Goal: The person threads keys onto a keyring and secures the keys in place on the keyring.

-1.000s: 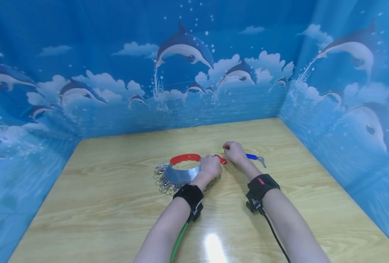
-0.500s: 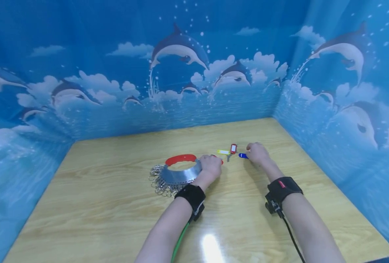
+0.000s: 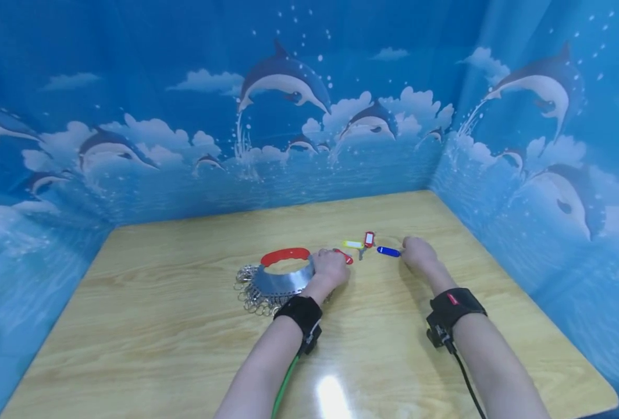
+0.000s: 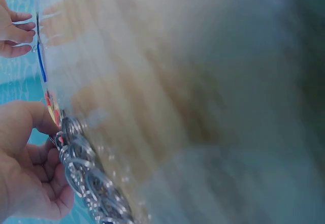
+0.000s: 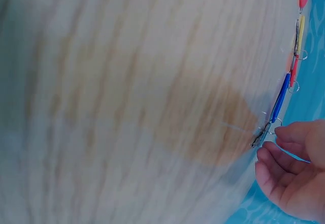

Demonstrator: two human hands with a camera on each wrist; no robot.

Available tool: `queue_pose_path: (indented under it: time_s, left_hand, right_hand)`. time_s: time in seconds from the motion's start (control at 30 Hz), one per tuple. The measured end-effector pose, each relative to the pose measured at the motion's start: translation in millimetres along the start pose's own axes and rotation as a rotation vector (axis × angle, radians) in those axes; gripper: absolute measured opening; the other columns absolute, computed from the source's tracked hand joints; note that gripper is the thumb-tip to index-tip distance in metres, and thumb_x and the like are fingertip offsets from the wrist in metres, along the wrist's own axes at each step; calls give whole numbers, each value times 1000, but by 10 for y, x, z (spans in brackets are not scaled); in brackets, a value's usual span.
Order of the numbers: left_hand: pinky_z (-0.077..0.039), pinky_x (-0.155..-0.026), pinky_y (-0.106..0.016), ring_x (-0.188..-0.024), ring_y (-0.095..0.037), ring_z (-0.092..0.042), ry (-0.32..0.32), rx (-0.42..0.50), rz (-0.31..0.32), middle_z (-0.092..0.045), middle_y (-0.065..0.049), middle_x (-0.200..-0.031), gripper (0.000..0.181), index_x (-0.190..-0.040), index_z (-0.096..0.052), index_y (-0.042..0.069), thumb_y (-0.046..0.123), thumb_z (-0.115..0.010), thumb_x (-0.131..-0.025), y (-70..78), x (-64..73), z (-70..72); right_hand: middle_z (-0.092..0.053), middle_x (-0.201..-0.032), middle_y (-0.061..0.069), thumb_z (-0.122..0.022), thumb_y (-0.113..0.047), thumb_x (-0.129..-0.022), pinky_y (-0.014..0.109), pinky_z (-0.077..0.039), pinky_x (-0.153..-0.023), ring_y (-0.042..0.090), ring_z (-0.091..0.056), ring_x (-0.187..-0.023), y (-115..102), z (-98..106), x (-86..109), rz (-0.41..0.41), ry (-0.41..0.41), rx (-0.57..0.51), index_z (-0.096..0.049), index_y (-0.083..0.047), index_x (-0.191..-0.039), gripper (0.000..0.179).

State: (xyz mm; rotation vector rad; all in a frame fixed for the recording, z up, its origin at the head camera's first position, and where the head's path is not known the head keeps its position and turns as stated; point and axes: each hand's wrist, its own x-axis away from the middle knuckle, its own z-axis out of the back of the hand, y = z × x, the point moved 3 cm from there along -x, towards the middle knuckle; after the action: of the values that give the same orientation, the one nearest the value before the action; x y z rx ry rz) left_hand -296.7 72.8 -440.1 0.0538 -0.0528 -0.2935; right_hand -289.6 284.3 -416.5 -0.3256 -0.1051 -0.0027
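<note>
A curved metal key holder (image 3: 280,283) with a red handle (image 3: 285,255) lies flat on the table, many split rings (image 3: 259,302) along its near edge. My left hand (image 3: 330,269) is at its right end. In the left wrist view, thumb and fingers pinch a small metal ring (image 4: 59,138) close to a red key tag (image 3: 344,256). My right hand (image 3: 419,256) is beside a blue key tag (image 3: 388,251). Its fingers are loosely bent and apart, next to the key (image 5: 260,136) on that tag; contact is hard to tell.
A yellow key tag (image 3: 353,244) and another red key tag (image 3: 369,238) lie between the hands, with a key (image 3: 361,254) beside them. A dolphin-print curtain (image 3: 288,174) borders the table's back and sides. A green cable (image 3: 284,384) and a black cable (image 3: 469,378) trail from the wrists.
My right hand has moved right, from the yellow tag to the key end of the blue tag. The second red tag now shows beside the yellow one. My left hand stays at the holder.
</note>
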Motion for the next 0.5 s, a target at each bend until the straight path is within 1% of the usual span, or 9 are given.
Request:
queue_pose_path:
  time_s: [0.07, 0.13, 0.23, 0.3, 0.4, 0.43, 0.5]
  left_hand:
    - [-40, -84, -48, -95, -25, -56, 14, 12, 6, -64, -9, -103, 28, -99, -69, 12, 31, -56, -83, -35, 4, -6]
    - [-43, -79, -45, -90, -25, -58, 30, 19, 5, -65, -9, -98, 25, -95, -70, 11, 29, -57, -83, -71, 6, 5]
    - [-45, -70, -42, -82, -25, -61, 55, 49, 4, -66, -10, -89, 20, -86, -70, 10, 26, -57, -83, -141, 7, 47]
    - [-45, -69, -41, -78, -26, -61, 51, 96, 9, -65, -10, -85, 20, -81, -68, 9, 25, -57, -85, -200, 10, 77]
    - [-45, -68, -38, -70, -22, -58, 41, 207, 18, -61, -6, -74, 22, -71, -62, 9, 24, -55, -87, -303, 19, 108]
    - [-44, -65, -36, -65, -20, -55, 41, 257, 19, -57, -5, -68, 25, -66, -59, 10, 23, -55, -87, -339, 22, 116]
    - [-39, -57, -30, -53, -17, -45, 46, 376, 11, -45, -1, -57, 32, -58, -49, 11, 20, -54, -88, -408, 31, 127]
  right_hand:
    - [-56, -107, 30, -47, -4, -90, 50, -44, -81, 44, -55, -98, -2, -37, -9, -5, 12, -5, -51, 11, -115, 30]
    - [-53, -114, 32, -48, -2, -87, 52, -43, -85, 46, -52, -104, -11, -66, -28, 2, 20, 14, -48, 11, -122, 37]
    - [-56, -109, 30, -48, 2, -82, 51, -44, -81, 44, -54, -100, -17, -98, -57, 20, 33, 45, -54, 8, -116, 35]
    - [-58, -104, 28, -49, 3, -80, 50, -45, -78, 42, -55, -96, -15, -109, -74, 30, 42, 49, -58, 7, -110, 31]
    - [-60, -97, 25, -51, 2, -78, 48, -46, -73, 40, -57, -90, -3, -112, -96, 43, 53, 42, -61, 5, -100, 24]
    - [-61, -95, 24, -51, 1, -79, 48, -46, -72, 39, -57, -88, -4, -108, -100, 50, 58, 41, -62, 5, -98, 23]
    - [-61, -92, 23, -53, 0, -80, 48, -46, -71, 38, -58, -86, -3, -101, -109, 63, 68, 42, -63, 4, -94, 18]
